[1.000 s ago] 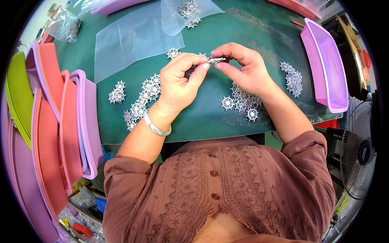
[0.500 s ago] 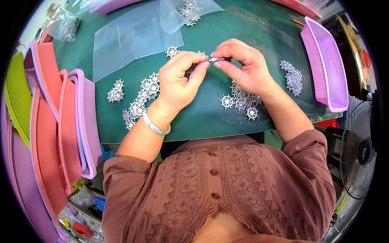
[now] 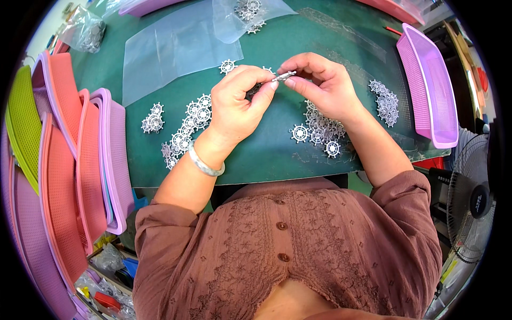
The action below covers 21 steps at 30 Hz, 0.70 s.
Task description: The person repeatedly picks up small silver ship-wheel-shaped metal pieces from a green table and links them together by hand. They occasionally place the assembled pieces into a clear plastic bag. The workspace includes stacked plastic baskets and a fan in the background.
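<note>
Over the middle of the green table, a silvery ship's-wheel charm point(image 3: 284, 77) is held almost edge-on, its right end tilted up. My left hand point(image 3: 234, 104) pinches its left end between thumb and forefinger; more dark metal pieces show partly behind those fingers. The thumb and forefinger of my right hand point(image 3: 330, 90) close on the other end. Below my right hand lies a heap of similar charms point(image 3: 322, 125), partly covered by it. A row of charms point(image 3: 186, 125) runs beside my left wrist, and a small cluster point(image 3: 153, 118) sits farther left.
Another charm pile point(image 3: 385, 101) lies near the purple basket point(image 3: 426, 88) at right. Clear plastic sheets point(image 3: 178, 50) cover the table's far left, with charms point(image 3: 249, 13) under one. Stacked coloured baskets point(image 3: 64, 149) crowd the left edge. A fan point(image 3: 472, 200) stands at lower right.
The charm between my fingers has turned, its right end rising so that more of it shows. My hands have stayed nearly in place.
</note>
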Tool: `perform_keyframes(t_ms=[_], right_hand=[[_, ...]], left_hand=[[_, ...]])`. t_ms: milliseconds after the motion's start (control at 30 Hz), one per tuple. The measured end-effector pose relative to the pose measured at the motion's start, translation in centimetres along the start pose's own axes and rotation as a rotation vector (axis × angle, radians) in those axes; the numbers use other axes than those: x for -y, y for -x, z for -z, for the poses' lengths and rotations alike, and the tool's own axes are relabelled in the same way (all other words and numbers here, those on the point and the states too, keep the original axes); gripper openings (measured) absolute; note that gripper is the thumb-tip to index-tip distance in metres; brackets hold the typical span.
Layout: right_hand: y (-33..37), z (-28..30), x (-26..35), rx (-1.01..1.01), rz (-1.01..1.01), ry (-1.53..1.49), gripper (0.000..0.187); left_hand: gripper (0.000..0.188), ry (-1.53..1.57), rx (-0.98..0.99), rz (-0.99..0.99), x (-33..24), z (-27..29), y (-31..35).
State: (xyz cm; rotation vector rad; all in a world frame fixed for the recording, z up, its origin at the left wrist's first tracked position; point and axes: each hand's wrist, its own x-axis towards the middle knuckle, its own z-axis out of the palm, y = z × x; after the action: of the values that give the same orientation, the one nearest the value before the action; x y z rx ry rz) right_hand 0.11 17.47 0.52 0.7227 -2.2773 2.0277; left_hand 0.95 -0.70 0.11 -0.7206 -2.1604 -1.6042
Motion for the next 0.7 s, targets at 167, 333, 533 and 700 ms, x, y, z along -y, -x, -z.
perform_keyframes(t_ms=[167,333,533,700], right_hand=[[-0.51,0.16,0.47,0.045,0.287,0.228,0.017],[-0.22,0.32,0.54,0.054,0.112,0.067,0.012],[0.05,-0.03,0.19,0.050,-0.025,-0.198,0.012],[0.05,-0.04,0.05,0.034,-0.026,-0.159,0.013]], left_hand=[[0.009,-0.067,-0.008,-0.062,0.07,-0.13,0.01],[0.011,-0.011,-0.036,0.060,-0.60,-0.32,0.04],[0.009,-0.046,0.016,-0.005,0.06,0.06,-0.06],[0.010,0.001,0.023,-0.005,-0.01,0.21,0.10]])
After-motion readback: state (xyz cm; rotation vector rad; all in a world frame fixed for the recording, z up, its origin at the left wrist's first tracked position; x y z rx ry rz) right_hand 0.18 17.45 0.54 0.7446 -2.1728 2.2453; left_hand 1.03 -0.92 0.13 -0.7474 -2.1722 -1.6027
